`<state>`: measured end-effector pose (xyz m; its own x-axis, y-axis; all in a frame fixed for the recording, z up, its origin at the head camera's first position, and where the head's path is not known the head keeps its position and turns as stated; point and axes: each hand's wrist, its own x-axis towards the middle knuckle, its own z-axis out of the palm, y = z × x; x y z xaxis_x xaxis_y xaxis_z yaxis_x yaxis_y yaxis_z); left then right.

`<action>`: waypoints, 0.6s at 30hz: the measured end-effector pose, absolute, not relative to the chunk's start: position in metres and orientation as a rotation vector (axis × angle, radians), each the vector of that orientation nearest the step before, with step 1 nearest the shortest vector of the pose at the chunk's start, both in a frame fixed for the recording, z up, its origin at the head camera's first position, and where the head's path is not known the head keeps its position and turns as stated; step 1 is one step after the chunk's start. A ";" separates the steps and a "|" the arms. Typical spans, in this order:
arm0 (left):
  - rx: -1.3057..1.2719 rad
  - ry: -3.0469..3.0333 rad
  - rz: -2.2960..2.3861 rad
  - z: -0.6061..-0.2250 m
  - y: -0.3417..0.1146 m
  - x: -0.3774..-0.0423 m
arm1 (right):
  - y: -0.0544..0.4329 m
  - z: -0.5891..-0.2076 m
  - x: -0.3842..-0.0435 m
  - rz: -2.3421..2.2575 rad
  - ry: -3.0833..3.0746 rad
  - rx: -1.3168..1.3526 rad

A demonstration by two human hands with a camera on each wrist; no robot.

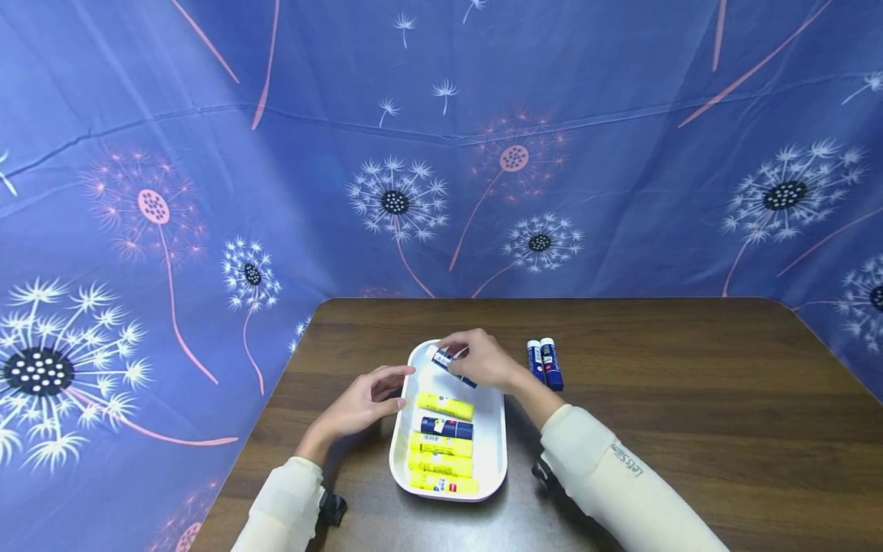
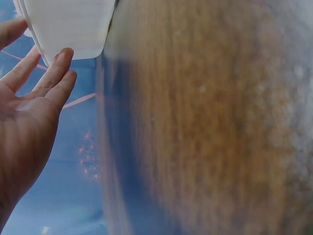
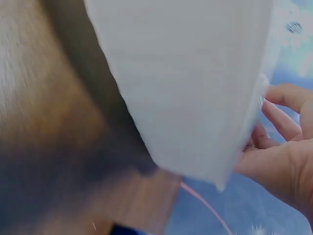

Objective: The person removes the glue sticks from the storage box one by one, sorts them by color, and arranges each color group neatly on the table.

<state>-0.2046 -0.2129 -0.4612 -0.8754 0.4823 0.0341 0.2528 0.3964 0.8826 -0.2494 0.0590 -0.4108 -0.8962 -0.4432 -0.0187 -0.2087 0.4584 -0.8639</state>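
A white tray [image 1: 491, 437] lies lengthwise on the table. Across its near and middle part lie several yellow glue sticks [image 1: 441, 446], with one dark blue glue stick [image 1: 447, 428] among them. At the tray's far end my right hand [image 1: 479, 360] pinches a blue-and-white glue stick [image 1: 443, 359], tilted above the tray floor. My left hand [image 1: 362, 402] is at the tray's left rim, fingers loosely bent and thumb apart from them. In the left wrist view, the fingers of the left hand [image 2: 29, 112] are beside the tray's outer wall [image 2: 73, 29]. The right wrist view hides the held stick behind the tray wall [image 3: 186, 88].
Two blue glue sticks with white caps [image 1: 545, 364] stand side by side on the wooden table [image 1: 690, 414], right of the tray and near my right forearm. A blue dandelion-print cloth [image 1: 310, 192] hangs behind the table's far edge and along its left side.
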 end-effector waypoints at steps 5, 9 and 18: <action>0.654 2.427 1.474 -0.461 -0.214 -0.205 | 0.096 -0.397 -0.260 -1.607 2.397 -0.493; 0.661 2.429 1.468 -0.460 -0.214 -0.206 | 0.133 -0.390 -0.266 -1.688 2.416 -0.402; 0.668 2.437 1.458 -0.462 -0.217 -0.205 | 0.216 -0.404 -0.267 -1.762 2.519 -0.120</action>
